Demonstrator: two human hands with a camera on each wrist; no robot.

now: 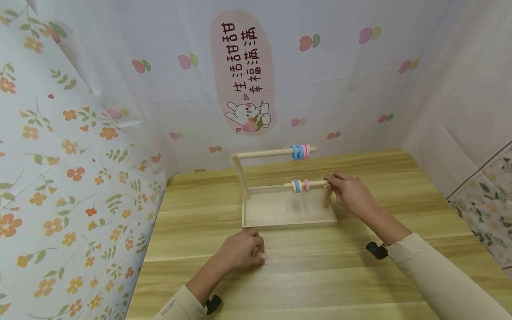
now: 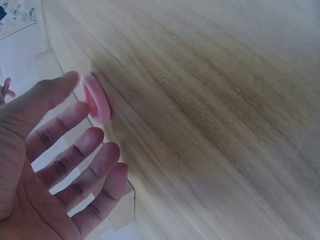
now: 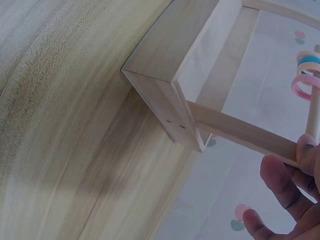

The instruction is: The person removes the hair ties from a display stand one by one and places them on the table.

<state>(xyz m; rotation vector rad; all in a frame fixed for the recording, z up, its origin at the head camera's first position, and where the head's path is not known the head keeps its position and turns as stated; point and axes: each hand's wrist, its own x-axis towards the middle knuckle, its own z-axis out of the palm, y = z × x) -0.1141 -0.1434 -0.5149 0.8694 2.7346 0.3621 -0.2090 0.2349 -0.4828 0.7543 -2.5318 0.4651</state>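
Observation:
A wooden rack (image 1: 290,225) has two rods rising over a shallow tray base. Blue and pink rings (image 1: 301,152) hang near the free end of the upper rod (image 1: 264,153). Pale orange, blue and pink rings (image 1: 296,186) are on the lower rod (image 1: 317,183). My right hand (image 1: 354,195) grips the lower rod's right end, where it meets the short post (image 3: 245,134). In front of the tray, low over the table, my left hand (image 1: 242,250) pinches a pink ring (image 2: 97,98) between thumb and index fingertips; its other fingers are spread.
The rack stands on a wood-grain table (image 1: 304,280), near the back. A printed cloth (image 1: 172,111) hangs behind the table, and a flowered cloth (image 1: 80,178) hangs at its left. Dark wrist mounts (image 1: 377,250) show below the sleeves.

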